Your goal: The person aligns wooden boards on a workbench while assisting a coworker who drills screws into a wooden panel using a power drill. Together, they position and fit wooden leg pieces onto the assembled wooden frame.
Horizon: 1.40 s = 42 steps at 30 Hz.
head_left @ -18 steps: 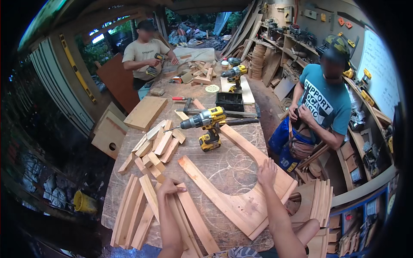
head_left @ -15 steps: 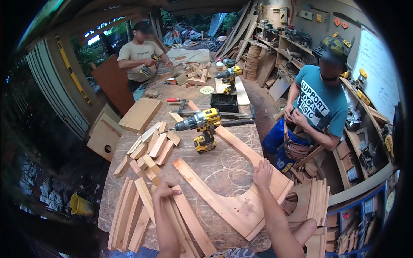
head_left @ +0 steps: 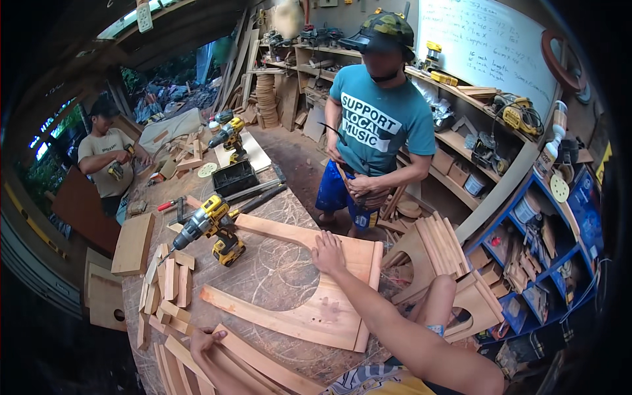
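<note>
On the worktable a U-shaped wooden panel (head_left: 329,309) lies flat, its two long arms pointing to the far left. My right hand (head_left: 327,254) rests on the panel beside the inner curve, palm down with fingers stretched out. My left hand (head_left: 205,342) is curled at the end of a long wooden strip (head_left: 263,359), its thumb against the wood; the underside of the grip is hidden. More long strips (head_left: 172,368) lie beside that hand. A yellow and black cordless drill (head_left: 214,227) with a bit stands on its battery beyond the panel.
Short wood blocks (head_left: 170,283) are piled at the table's left. A clamp (head_left: 181,209) and a black bin (head_left: 235,178) sit farther back. One person (head_left: 385,125) stands across the table; another (head_left: 108,158) works at the far left. Curved wooden parts (head_left: 421,250) stand at right.
My view has swung to the right, so the table and both hands appear farther left. My hands keep their places on the wood. The person opposite has lowered their hands to a waist pouch.
</note>
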### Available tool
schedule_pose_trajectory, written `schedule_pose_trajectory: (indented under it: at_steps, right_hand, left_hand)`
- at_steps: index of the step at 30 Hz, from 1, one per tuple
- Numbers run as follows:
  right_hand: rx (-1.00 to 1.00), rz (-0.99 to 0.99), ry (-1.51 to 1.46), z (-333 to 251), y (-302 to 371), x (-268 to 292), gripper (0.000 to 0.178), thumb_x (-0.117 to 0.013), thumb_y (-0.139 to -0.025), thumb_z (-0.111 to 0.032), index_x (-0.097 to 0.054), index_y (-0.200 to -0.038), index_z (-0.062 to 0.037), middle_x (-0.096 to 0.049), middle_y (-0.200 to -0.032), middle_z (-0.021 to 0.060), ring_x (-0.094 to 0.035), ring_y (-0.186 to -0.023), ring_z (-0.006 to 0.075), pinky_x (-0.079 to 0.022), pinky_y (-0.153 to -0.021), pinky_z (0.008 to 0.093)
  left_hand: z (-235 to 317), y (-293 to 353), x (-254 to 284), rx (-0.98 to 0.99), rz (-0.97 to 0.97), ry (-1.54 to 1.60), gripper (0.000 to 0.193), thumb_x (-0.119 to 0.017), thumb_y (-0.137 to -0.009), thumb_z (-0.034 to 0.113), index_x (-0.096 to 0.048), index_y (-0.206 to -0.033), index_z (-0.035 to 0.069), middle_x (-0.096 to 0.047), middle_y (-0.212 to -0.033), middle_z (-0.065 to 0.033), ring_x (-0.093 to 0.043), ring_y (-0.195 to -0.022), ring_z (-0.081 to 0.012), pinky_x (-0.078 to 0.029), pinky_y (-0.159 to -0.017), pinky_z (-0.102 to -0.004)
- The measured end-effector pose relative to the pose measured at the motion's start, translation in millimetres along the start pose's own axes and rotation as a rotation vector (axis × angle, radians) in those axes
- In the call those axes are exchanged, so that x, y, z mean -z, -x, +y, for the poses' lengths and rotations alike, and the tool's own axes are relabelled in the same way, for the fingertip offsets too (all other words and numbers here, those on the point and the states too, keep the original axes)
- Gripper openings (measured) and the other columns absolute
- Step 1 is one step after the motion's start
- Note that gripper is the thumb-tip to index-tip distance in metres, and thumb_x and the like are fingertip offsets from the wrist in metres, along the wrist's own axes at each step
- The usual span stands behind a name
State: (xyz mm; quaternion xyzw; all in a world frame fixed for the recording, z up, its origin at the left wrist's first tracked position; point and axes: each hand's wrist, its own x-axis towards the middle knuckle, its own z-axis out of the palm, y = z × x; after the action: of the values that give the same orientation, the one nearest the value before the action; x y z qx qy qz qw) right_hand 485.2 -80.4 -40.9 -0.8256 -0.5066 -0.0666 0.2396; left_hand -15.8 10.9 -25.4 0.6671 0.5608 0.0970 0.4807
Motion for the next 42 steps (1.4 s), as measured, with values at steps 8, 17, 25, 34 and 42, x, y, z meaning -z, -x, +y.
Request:
schedule_pose_trajectory:
  at_steps: [8, 17, 25, 34, 42]
  right_hand:
    - [0.009, 0.009, -0.005, 3.0, -7.1, -1.9, 0.055, -0.044, -0.095, -0.033, -0.052, -0.136, 0.0012, -0.044, -0.148, 0.0226, -0.033, -0.142, 0.0352, -0.021, -0.118, 0.0476]
    - [0.060, -0.022, 0.026, 11.7, 0.7, -4.4, 0.053, -0.046, -0.095, -0.031, -0.053, -0.136, 0.0021, -0.042, -0.148, 0.0251, -0.034, -0.141, 0.0376, -0.021, -0.118, 0.0478]
    - [0.110, -0.009, 0.029, -7.7, -1.7, 1.8, 0.051, -0.050, -0.093, -0.027, -0.053, -0.134, 0.0029, -0.046, -0.143, 0.0264, -0.038, -0.138, 0.0384, -0.023, -0.117, 0.0482]
    - [0.096, -0.022, 0.015, 1.1, 1.8, 0.2, 0.049, -0.049, -0.095, -0.026, -0.053, -0.134, 0.0024, -0.044, -0.146, 0.0267, -0.037, -0.139, 0.0384, -0.024, -0.116, 0.0487]
    - [0.122, -0.002, 0.046, 5.2, 3.7, -2.7, 0.048, -0.048, -0.095, -0.026, -0.052, -0.134, 0.0016, -0.045, -0.144, 0.0270, -0.038, -0.138, 0.0379, -0.024, -0.116, 0.0484]
  left_hand:
    - [15.3, -4.6, 6.4, 0.089, 0.034, -0.054, 0.031, -0.090, -0.071, 0.026, -0.078, -0.084, 0.002, -0.068, -0.067, -0.0026, -0.056, -0.057, -0.0094, -0.045, -0.052, -0.0301]
    - [31.3, 8.9, 10.2, 0.138, 0.073, -0.023, 0.045, -0.093, -0.066, 0.035, -0.077, -0.088, -0.001, -0.072, -0.075, -0.0086, -0.063, -0.061, -0.0142, -0.049, -0.057, -0.0319]
    - [23.4, 23.2, 12.1, 0.158, -0.021, -0.021, 0.055, -0.091, -0.065, 0.040, -0.076, -0.104, 0.004, -0.074, -0.087, -0.0075, -0.068, -0.081, -0.0185, -0.051, -0.074, -0.0338]
    - [39.1, 6.1, 5.9, 0.125, -0.032, -0.090, 0.062, -0.089, -0.064, 0.050, -0.076, -0.102, 0.002, -0.074, -0.089, -0.0099, -0.068, -0.083, -0.0207, -0.052, -0.075, -0.0351]
    - [40.5, 5.5, 1.5, 0.021, 0.044, -0.208, 0.069, -0.088, -0.061, 0.057, -0.076, -0.095, -0.001, -0.073, -0.078, -0.0113, -0.068, -0.074, -0.0224, -0.052, -0.066, -0.0358]
